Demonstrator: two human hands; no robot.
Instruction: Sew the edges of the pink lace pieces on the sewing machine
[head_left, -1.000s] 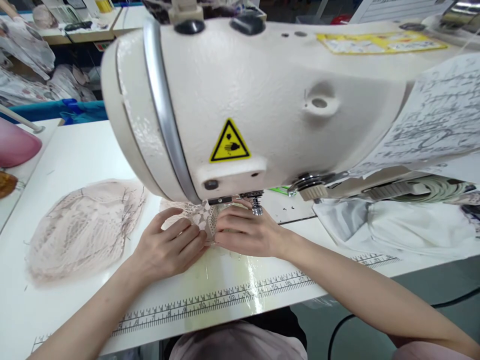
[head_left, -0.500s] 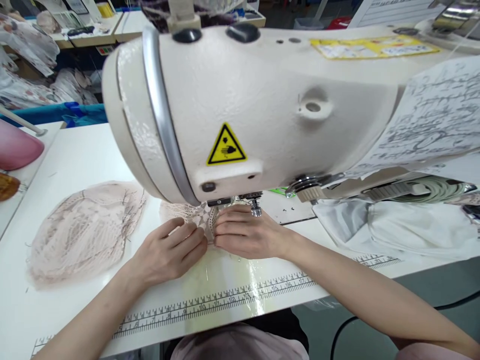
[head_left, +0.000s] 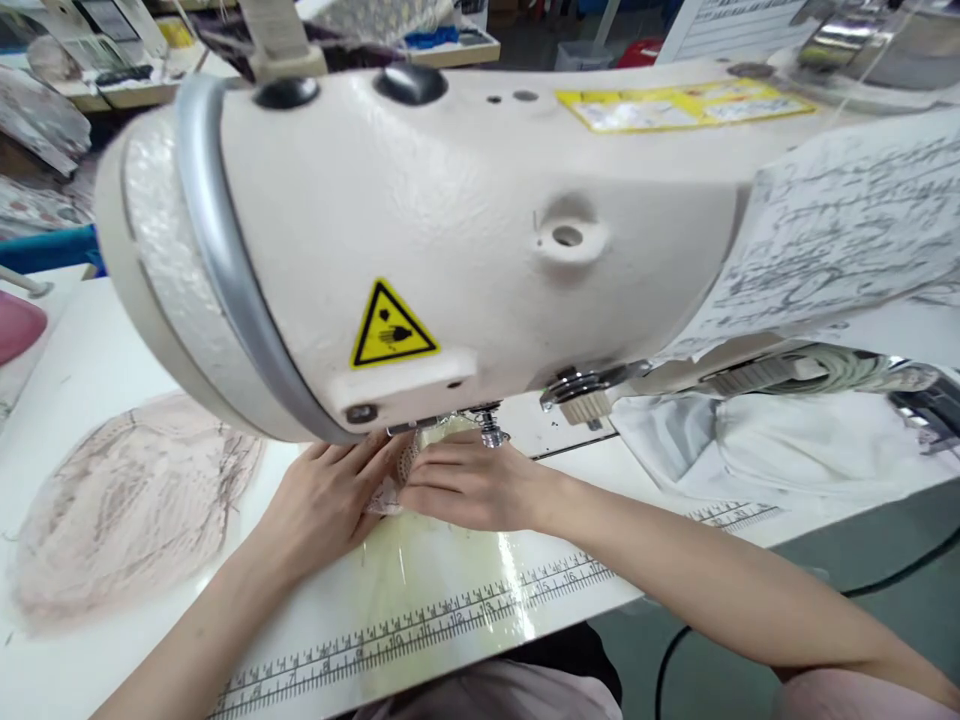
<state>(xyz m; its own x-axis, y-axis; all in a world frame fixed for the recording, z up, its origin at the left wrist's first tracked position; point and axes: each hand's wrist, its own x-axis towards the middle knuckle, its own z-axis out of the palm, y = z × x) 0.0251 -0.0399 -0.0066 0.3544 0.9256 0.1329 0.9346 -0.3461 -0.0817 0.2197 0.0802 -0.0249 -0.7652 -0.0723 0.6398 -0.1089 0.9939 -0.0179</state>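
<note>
A small piece of pale pink lace fabric [head_left: 385, 497] lies under the sewing machine's head, mostly hidden by my hands. My left hand [head_left: 330, 502] rests on its left side, fingers stretched forward and thumb apart; the fingertips are partly hidden by the machine head. My right hand [head_left: 472, 486] has its fingers bent and pressed together on the lace's right edge, close to the needle area. The sewing machine [head_left: 450, 230] blocks the needle and presser foot from sight. A larger gathered heap of pink lace [head_left: 135, 510] lies on the table to the left.
A ruler strip [head_left: 420, 635] runs along the table's front edge. White cloth [head_left: 795, 445] lies at right, below a handwritten sheet [head_left: 847, 230] on the machine. Thread tension knobs [head_left: 585, 400] jut from the machine's underside. A pink object [head_left: 19, 325] stands at far left.
My left hand has slid forward and its curled fingers have straightened over the lace. My right hand stays at the lace's edge. The view has shifted, so the machine appears further left.
</note>
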